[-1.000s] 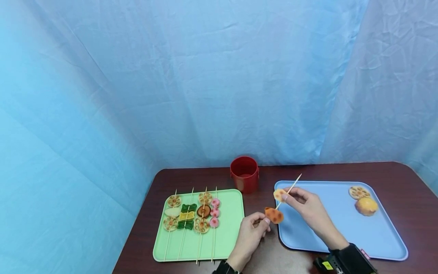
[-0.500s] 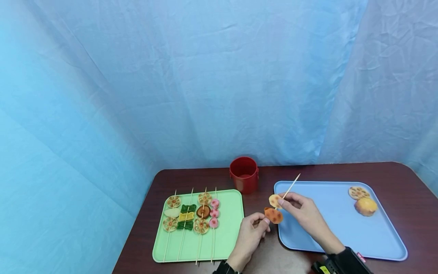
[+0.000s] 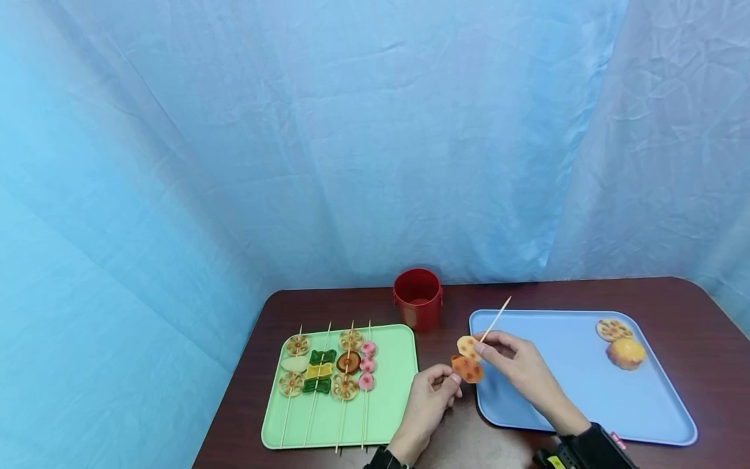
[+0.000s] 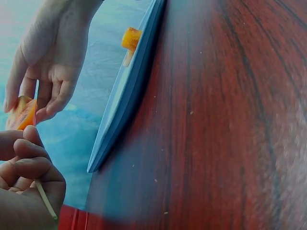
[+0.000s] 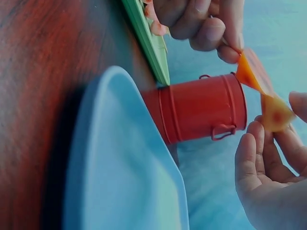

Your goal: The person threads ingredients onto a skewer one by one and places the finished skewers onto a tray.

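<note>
My left hand (image 3: 426,405) grips a thin wooden skewer (image 3: 497,318); its lower end pokes out beneath the curled fingers in the left wrist view. Just beyond these fingers, an orange-brown spotted toy food piece (image 3: 467,369) is threaded on the skewer. My right hand (image 3: 524,372) pinches a pale yellow toy slice (image 3: 468,346) with brown spots, which sits on the skewer directly above the orange piece. In the right wrist view the yellow slice (image 5: 277,114) touches the orange piece (image 5: 254,72). The skewer's pointed tip rises past the right hand.
Several finished-looking toy skewers lie on a green tray (image 3: 389,417) at left. A red bucket (image 3: 418,312) stands at the back. On the right, a blue tray (image 3: 586,404) carries a lotus root slice (image 3: 614,329) and a yellow-brown lump (image 3: 626,354).
My right hand has slid the yellow slice down the skewer, leftward and lower, until it meets the orange piece. The left hand has stayed nearly still.
</note>
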The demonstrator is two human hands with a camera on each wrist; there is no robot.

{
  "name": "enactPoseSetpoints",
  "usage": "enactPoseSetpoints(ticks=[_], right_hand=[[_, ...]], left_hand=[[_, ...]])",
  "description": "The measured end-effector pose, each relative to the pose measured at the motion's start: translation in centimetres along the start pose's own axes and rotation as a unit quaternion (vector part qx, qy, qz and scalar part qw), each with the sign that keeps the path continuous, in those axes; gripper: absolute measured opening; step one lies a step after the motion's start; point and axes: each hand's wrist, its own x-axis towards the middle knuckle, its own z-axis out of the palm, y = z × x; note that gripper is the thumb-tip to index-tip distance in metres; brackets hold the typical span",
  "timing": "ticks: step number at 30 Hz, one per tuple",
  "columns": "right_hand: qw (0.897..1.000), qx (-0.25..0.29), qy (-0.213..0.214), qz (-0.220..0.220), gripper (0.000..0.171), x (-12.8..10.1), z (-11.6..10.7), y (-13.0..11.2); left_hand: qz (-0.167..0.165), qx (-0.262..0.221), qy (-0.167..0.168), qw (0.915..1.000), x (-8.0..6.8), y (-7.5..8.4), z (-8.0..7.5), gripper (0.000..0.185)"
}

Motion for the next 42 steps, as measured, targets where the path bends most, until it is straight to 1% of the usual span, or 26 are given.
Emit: enactPoseSetpoints(ticks=[3,5,11,15,18,22,27,31,33,36,38,42], right_hand=[[1.0,-0.023,0.009,-0.002,0.044,0.0,-0.9,-0.1],[0.999,-0.049,0.018,0.001,0.049,0.0,-1.9,0.1],[0.991,-0.123,0.042,0.028,0.064,-0.4,-5.5,1.1],[0.984,-0.165,0.066,0.034,0.065,-0.8,-8.2,1.9],[0.978,-0.186,0.09,0.025,0.061,-1.1,-10.3,2.6],[0.968,-0.225,0.113,0.02,0.058,-1.5,-12.9,3.4],[0.952,-0.268,0.135,0.051,0.064,-2.0,-15.4,4.0],[0.933,-0.32,0.155,0.052,0.063,-2.2,-17.0,4.6],[0.922,-0.349,0.158,0.05,0.06,-2.2,-17.6,4.9],[0.912,-0.377,0.154,0.044,0.051,-2.0,-18.2,5.4],[0.908,-0.389,0.155,0.037,0.045,-1.8,-18.4,5.7],[0.901,-0.404,0.153,0.033,0.041,-1.7,-18.6,6.5]], left_hand=[[-0.001,-0.005,0.003,1.0,0.0,0.0,-0.2,0.021],[-0.002,-0.007,0.002,1.0,0.0,0.0,-0.4,0.021],[0.0,-0.003,0.004,1.0,0.0,-0.1,-1.0,0.023],[0.001,-0.001,0.009,1.0,0.1,-0.3,-1.3,0.023],[0.001,-0.005,0.014,0.9999,0.1,-0.3,-1.4,0.021],[0.0,-0.016,0.016,0.9997,-0.1,-0.3,-1.6,0.021],[-0.004,-0.019,0.015,0.9997,-0.1,-0.2,-1.6,0.021],[-0.012,-0.007,0.014,0.9998,0.0,-0.4,-1.7,0.022],[-0.015,-0.003,0.012,0.9998,0.0,-0.6,-1.8,0.022],[-0.016,-0.002,0.011,0.9998,-0.1,-0.7,-1.9,0.021],[-0.016,-0.003,0.011,0.9998,-0.1,-0.7,-1.9,0.021],[-0.014,-0.004,0.011,0.9998,-0.1,-0.8,-2.0,0.021]])
